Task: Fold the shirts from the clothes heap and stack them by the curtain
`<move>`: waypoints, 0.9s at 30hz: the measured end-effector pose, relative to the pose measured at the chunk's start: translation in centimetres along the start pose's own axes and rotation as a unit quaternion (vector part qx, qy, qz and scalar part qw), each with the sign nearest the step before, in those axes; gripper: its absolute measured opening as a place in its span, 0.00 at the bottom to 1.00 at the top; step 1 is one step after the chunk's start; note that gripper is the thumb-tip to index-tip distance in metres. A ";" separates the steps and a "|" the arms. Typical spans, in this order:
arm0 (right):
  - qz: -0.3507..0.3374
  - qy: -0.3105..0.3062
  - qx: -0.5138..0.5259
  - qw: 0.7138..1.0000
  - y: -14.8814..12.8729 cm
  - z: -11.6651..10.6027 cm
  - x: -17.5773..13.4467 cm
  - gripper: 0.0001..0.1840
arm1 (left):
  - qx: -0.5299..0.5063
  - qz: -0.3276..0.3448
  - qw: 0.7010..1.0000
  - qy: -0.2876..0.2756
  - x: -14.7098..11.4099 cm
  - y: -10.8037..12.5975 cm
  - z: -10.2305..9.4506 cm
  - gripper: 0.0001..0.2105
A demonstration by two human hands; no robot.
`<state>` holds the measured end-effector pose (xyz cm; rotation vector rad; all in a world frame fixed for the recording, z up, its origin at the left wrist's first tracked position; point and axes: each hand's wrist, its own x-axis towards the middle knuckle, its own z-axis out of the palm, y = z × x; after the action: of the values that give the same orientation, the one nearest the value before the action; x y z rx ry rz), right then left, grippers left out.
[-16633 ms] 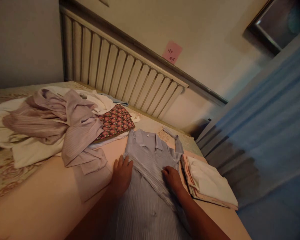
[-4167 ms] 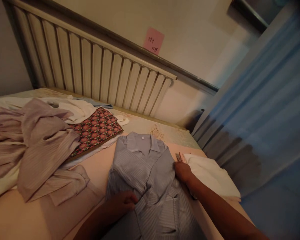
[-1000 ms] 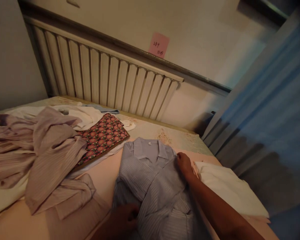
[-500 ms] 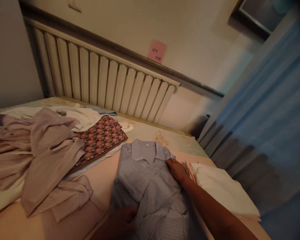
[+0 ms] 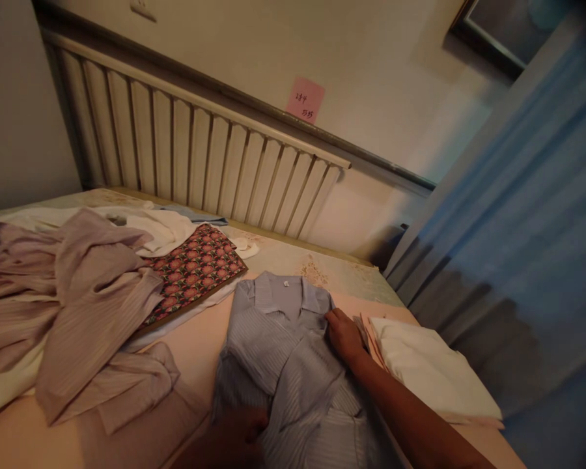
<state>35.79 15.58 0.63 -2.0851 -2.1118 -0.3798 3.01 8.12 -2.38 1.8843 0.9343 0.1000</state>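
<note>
A grey-blue ribbed shirt (image 5: 293,352) lies face up in front of me, its collar toward the radiator and its sleeves crossed over the front. At the shirt's right shoulder, my right hand (image 5: 344,335) is closed on the edge of the cloth. My left hand (image 5: 239,430) is dim and blurred at the shirt's lower left side; its fingers look curled in against the fabric. The lower end of the shirt runs out of view.
Mauve ribbed clothing (image 5: 97,286) is heaped on the left, partly over a flower-patterned flat item (image 5: 195,270). Folded white cloth (image 5: 434,365) lies on the right. Behind the bed stand a radiator (image 5: 215,156) and, to the right, a blue curtain (image 5: 527,215).
My right hand pulls the shirt's right shoulder edge slightly inward. My left hand has shifted a little lower. The view has moved slightly.
</note>
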 end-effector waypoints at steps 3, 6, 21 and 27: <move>-0.037 -0.010 -0.004 0.999 -0.8 0.8 0.1 0.16 | -0.017 0.008 1.000 -0.016 -0.7 0.7 -0.5 0.05; -0.077 -0.038 0.009 0.996 -1.2 1.6 0.3 0.15 | -0.016 -0.002 0.999 -0.035 -1.4 1.1 -0.8 0.05; 0.142 0.113 0.220 0.958 5.3 0.4 -2.4 0.22 | 0.064 -0.021 0.992 -0.108 -3.4 2.3 -1.7 0.08; 0.102 0.109 0.229 0.962 4.1 -1.6 -7.9 0.20 | 0.043 0.024 0.994 -0.099 -3.3 1.9 -1.6 0.07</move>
<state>39.94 7.53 0.22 -1.8647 -1.6484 -0.0756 1.04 6.78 1.03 1.9556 0.7683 -0.0987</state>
